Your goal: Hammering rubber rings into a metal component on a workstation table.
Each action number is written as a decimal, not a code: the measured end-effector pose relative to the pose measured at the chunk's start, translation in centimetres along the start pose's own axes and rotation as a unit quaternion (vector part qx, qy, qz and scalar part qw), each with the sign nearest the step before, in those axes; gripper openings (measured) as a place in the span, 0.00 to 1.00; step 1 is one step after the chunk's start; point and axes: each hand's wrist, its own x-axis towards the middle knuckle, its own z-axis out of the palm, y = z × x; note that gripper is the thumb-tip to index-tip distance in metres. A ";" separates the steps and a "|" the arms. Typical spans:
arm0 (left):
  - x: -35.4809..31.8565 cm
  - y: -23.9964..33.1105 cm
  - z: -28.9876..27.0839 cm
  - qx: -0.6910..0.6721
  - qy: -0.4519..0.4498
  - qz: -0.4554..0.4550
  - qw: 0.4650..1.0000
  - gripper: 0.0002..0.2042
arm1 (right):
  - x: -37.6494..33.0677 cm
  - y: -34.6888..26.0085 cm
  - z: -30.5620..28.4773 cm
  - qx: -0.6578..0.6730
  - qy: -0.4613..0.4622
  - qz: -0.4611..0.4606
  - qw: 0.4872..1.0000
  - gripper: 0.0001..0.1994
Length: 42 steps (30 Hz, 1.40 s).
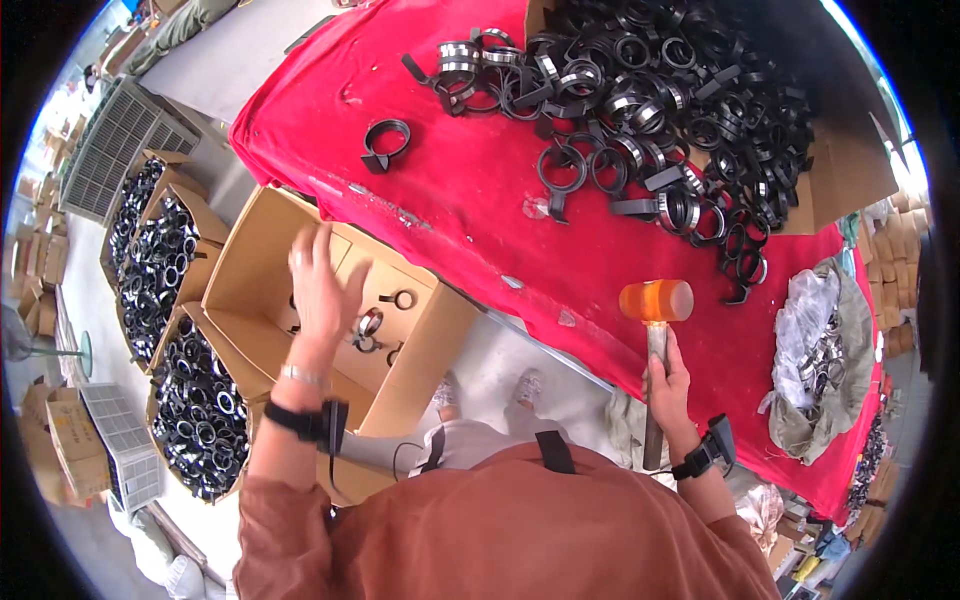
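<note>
My right hand (669, 388) is wrapped round the handle of a mallet (656, 300) with an orange head, held upright at the near edge of the red-covered table (470, 210). Over an open cardboard box (250, 240) on the left, my left hand (325, 290) is raised with its fingers spread and nothing in it. A few black rings with tabs, one a ring (404, 299), lie inside that box below the hand. One single black ring (387, 142) sits alone on the red cloth. Farther right lies a big heap of black and silver rings (640, 110).
A large carton (850, 185) lies open behind the heap. At the table's right, a sack (845, 340) holds clear plastic and metal rings. Cartons full of black rings (200, 420) stand on the floor at left, near grey grated units (125, 145).
</note>
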 end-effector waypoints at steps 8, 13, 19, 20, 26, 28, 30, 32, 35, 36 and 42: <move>13.7 -1.8 4.9 -0.024 -0.175 -0.086 0.980 0.22 | 0.3 -1.1 0.5 -0.062 -0.024 -0.009 0.998 0.27; 5.0 5.6 5.2 -0.702 -0.113 -0.267 0.650 0.07 | 0.2 0.6 0.0 -0.098 0.026 -0.043 0.994 0.27; -8.9 11.7 10.8 -0.815 -0.172 -0.414 0.367 0.04 | -0.1 -1.3 1.1 -0.014 0.007 0.008 1.000 0.27; -10.2 11.9 11.9 -0.823 -0.185 -0.418 0.337 0.05 | -0.4 -1.8 1.6 -0.016 0.006 -0.023 1.000 0.27; -11.7 13.0 12.9 -0.778 -0.242 -0.477 0.329 0.12 | -0.6 -4.4 5.0 -0.105 -0.024 -0.155 0.982 0.26; -10.9 13.4 12.6 -0.743 -0.249 -0.513 0.351 0.15 | -0.5 -4.9 6.1 -0.127 -0.050 -0.178 0.975 0.25; -10.3 13.0 12.8 -0.547 -0.303 -0.405 0.667 0.21 | -0.3 -4.9 6.4 -0.127 -0.053 -0.190 0.972 0.25; -8.3 14.2 11.4 -0.491 -0.348 -0.328 0.728 0.25 | -0.4 -4.7 6.4 -0.127 -0.054 -0.199 0.970 0.25; -7.1 15.9 10.7 -0.391 -0.378 -0.242 0.804 0.26 | -0.8 -5.1 5.9 -0.106 -0.064 -0.177 0.976 0.25; -7.2 15.9 11.0 -0.412 -0.378 -0.261 0.787 0.25 | -1.3 -5.4 5.5 -0.098 -0.054 -0.162 0.980 0.25; -7.1 16.0 11.2 -0.435 -0.368 -0.276 0.774 0.25 | -3.8 -6.3 1.8 -0.016 -0.051 -0.241 0.969 0.24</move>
